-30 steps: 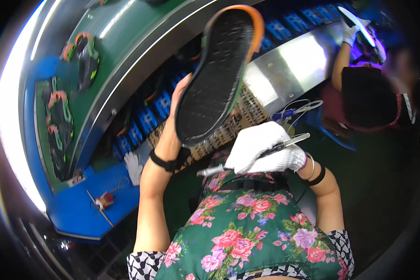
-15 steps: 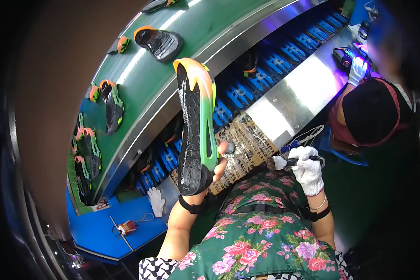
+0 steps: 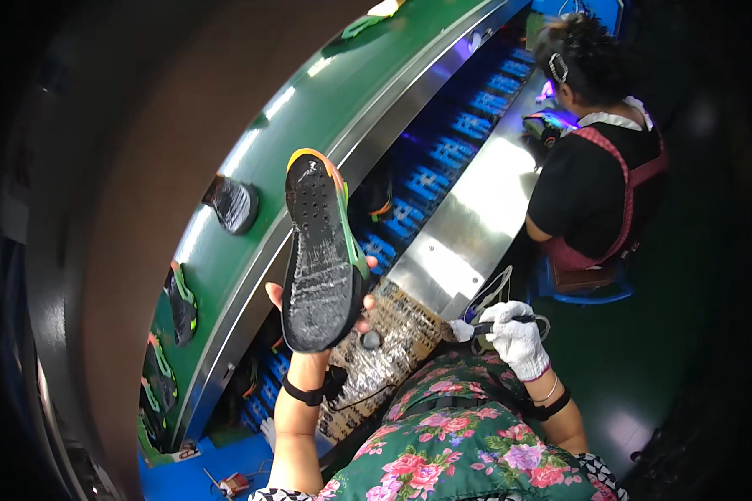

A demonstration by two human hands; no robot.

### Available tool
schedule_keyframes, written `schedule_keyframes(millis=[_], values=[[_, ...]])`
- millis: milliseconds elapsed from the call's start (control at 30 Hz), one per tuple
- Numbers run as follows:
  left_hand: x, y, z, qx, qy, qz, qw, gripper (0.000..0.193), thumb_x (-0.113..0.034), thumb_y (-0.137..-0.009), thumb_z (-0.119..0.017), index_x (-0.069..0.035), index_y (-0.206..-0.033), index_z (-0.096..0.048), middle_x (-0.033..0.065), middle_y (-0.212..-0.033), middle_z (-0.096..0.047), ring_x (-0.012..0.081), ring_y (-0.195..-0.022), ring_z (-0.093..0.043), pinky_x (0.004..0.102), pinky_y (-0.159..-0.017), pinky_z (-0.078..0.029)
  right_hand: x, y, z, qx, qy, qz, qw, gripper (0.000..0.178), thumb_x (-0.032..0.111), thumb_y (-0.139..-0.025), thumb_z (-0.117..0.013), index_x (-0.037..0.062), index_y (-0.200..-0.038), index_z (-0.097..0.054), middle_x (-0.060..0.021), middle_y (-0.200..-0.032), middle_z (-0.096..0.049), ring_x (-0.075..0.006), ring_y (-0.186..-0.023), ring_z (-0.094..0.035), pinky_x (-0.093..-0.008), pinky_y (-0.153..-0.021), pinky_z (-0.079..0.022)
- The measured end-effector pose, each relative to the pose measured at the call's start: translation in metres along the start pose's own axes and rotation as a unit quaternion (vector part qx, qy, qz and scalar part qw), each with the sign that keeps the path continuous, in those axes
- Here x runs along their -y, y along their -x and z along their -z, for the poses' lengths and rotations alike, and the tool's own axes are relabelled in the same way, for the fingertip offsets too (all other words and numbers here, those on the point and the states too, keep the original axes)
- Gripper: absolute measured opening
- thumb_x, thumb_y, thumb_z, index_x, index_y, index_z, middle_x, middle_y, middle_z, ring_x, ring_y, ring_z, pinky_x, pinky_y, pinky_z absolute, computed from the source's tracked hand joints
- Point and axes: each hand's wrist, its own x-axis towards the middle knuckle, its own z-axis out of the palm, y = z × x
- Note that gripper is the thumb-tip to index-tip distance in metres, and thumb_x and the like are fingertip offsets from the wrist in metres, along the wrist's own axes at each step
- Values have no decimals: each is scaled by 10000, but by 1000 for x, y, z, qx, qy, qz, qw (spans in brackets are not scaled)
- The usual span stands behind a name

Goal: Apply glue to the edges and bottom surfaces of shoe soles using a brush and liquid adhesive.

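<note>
A black shoe sole [image 3: 316, 242] with orange and green edging is held up in front of me, its shiny wet-looking inner face turned toward me. My bare left hand [image 3: 366, 312] grips it from behind near the heel; the fingertips show at both edges and the palm is hidden. Off to the right, my right hand [image 3: 518, 341], in a white knitted glove, is closed around the dark handle of a brush [image 3: 461, 331]. Its white bristles point left, apart from the sole. A thin tube loops beside the handle.
More soles [image 3: 234, 205] lie on the green conveyor belt [image 3: 309, 125] at left. Beyond its metal rail runs a rack with blue holders [image 3: 426, 179]. A metal ledge [image 3: 443, 250] is partly covered with tape [image 3: 393, 334]. A co-worker [image 3: 597, 159] sits at the right, handling a shoe.
The sole has turned from a side-on tilt to show its inner face more squarely, and sits slightly further left. My right hand still holds the brush. The whole view has shifted, showing more of the co-worker.
</note>
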Motion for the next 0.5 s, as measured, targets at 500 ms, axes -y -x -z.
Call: schedule_keyframes(millis=[500], values=[[-183,-219,59,-180,174,-225,942,504,-319,-1117,-403,-111,-1570,-332,333,-1602,-241,490,-1381,-453,559,-1086,-519,30,-22,2,-44,26,40,998,218,-127,-758,-627,7,-888,-739,-174,-995,-739,-302,-956,-711,-371,-758,-609]])
